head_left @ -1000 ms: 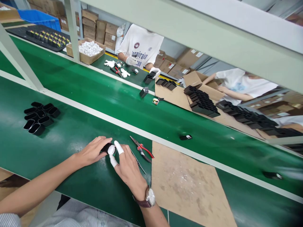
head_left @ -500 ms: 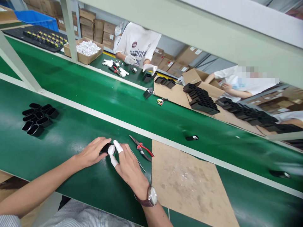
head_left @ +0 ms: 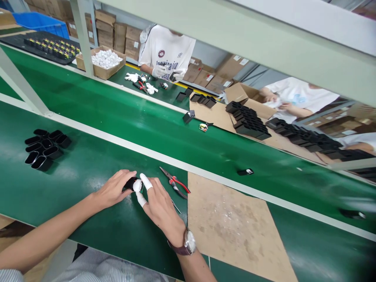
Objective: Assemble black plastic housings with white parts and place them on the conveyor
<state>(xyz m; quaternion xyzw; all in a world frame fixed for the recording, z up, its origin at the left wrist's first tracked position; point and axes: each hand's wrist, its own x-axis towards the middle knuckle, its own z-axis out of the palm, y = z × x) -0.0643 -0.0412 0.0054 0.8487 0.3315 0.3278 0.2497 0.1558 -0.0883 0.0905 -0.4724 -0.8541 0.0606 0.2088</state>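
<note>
Head view: why are the black oval-mouthed casings (head_left: 47,144) bunched at the left of the bench?

Probably to be handy; their mouths face up, well apart from the hands.

And the left hand (head_left: 113,188)?

Its thumb and fingers are wrapped round a dark casing (head_left: 129,184), likely to steady it. That casing sits between both hands, over the middle of the bench, its white-filled end turned right.

How does the right hand (head_left: 158,201) meet it?

Thumb and forefinger, in white finger cots (head_left: 146,181), curve apart around the white piece (head_left: 137,185). I cannot tell whether they pinch it.

Further right?

Long-nose pliers (head_left: 172,180) and a thin metal tool (head_left: 176,206), perhaps tweezers, lie just beside that hand, presumably for easy reach. Next comes a stained cardboard sheet (head_left: 235,227), which may guard the surface.

And surface and room?

Smooth, slightly glossy green bench (head_left: 82,172), with a pale rail (head_left: 102,137) along its far edge. Beyond is a green conveyor belt (head_left: 117,105) bearing a small circuit board (head_left: 203,127). On the far side, left to right: stacked cartons (head_left: 104,29), a cardboard box (head_left: 116,69) of white pieces, a gloved co-worker (head_left: 169,47), then rows of black casings (head_left: 251,121) near a second person (head_left: 296,96).
</note>
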